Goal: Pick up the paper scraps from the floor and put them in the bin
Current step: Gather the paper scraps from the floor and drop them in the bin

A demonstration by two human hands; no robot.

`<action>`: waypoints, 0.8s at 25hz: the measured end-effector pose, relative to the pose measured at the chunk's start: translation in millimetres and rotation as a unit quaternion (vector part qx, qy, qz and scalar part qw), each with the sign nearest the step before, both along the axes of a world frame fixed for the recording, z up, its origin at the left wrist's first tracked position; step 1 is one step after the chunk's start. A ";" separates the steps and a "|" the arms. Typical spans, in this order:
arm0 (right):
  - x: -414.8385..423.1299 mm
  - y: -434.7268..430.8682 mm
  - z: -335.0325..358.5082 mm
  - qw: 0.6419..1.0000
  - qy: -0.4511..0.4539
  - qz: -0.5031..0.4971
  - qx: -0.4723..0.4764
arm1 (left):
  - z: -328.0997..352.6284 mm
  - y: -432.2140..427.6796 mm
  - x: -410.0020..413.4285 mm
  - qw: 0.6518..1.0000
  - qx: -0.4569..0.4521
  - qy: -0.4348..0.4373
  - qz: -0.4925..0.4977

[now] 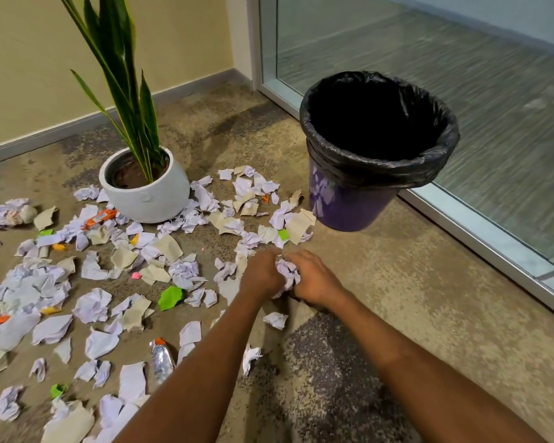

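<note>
Both hands are down low: the left hand and right hand close in from either side on a crumpled paper wad, fingers curled into it, though the fingertips look buried. Paper scraps litter the floor left of the left hand. The black-lined bin stands just beyond the right hand.

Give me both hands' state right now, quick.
Left hand: closed on the crumpled paper wad.
Right hand: closed on the same wad.

left hand beside right hand; curled
</note>
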State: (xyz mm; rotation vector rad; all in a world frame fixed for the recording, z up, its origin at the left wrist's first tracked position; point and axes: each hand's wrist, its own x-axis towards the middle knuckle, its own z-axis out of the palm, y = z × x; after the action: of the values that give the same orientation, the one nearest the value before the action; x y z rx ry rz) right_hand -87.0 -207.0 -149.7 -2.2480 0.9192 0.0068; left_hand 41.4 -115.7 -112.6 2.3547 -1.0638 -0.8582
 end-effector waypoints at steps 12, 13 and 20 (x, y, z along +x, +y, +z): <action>-4.6 5.8 1.0 0.989 0.128 -0.076 0.015 | -20.8 18.8 15.1 0.993 0.072 -0.057 -0.070; -1.7 6.7 -0.8 0.989 0.126 -0.074 0.013 | -22.6 18.7 14.0 0.994 0.058 -0.062 -0.069; 15.8 15.5 -5.9 0.992 0.013 -0.101 0.077 | -18.4 17.1 6.7 0.999 -0.036 0.040 -0.002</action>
State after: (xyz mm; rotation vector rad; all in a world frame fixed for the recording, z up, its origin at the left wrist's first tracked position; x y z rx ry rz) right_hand -71.2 -191.5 -155.6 -2.0097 1.1178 0.0143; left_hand 48.2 -98.7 -131.1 2.2410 -1.0486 -0.8934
